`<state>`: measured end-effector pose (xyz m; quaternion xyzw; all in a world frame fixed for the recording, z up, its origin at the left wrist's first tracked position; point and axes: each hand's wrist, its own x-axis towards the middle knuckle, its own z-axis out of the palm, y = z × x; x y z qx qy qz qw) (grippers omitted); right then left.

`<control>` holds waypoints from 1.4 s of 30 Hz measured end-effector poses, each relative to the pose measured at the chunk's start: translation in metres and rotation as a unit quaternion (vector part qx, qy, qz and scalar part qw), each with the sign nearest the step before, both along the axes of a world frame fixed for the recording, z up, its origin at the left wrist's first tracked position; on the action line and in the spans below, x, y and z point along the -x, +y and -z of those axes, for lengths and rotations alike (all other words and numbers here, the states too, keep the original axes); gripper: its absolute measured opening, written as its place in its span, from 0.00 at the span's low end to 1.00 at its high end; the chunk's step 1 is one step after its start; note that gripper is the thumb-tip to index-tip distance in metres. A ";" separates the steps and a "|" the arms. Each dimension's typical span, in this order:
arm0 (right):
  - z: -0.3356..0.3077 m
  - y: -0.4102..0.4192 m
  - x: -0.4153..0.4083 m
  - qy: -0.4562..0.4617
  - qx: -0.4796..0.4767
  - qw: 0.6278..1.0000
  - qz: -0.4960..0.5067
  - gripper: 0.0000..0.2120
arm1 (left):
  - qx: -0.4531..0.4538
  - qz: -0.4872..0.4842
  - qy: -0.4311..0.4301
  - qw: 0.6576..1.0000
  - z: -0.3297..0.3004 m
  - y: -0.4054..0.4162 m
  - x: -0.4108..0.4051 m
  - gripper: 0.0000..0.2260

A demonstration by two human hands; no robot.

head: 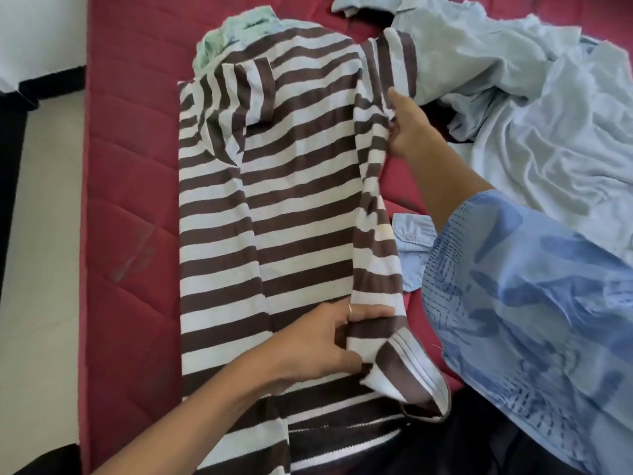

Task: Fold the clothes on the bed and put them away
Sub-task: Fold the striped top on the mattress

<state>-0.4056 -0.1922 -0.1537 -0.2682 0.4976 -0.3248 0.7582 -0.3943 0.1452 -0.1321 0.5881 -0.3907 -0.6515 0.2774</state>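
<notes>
A brown-and-white striped shirt lies flat down the middle of the frame on a red quilted bed, its left side already folded in with one sleeve laid over the body. No basket, drawer or other container shows anywhere.

The left hand, in the lower centre, is clenched on the shirt's right edge near the hem: its fingers curl round a bunch of striped cloth, and a ring sits on one finger. The right hand, in the upper right of centre, pinches the same edge of the shirt just below the other sleeve, lifting the fabric slightly off the bed; its fingertips are buried in the fold, so exactly how they lie is hard to tell. A loose blue patterned sleeve covers that arm and fills the lower right.

A pale green garment peeks out from under the shirt's collar at the top. A crumpled light blue shirt sprawls across the upper right, cut off by the frame edge, and a small blue cuff shows between the striped shirt and the sleeve. The shirt's hem runs out of view at the bottom.
</notes>
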 end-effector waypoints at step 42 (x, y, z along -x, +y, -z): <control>-0.001 0.298 0.099 0.472 0.470 0.482 -0.569 0.16 | 0.110 0.052 -0.266 0.956 0.038 0.125 -0.026 0.11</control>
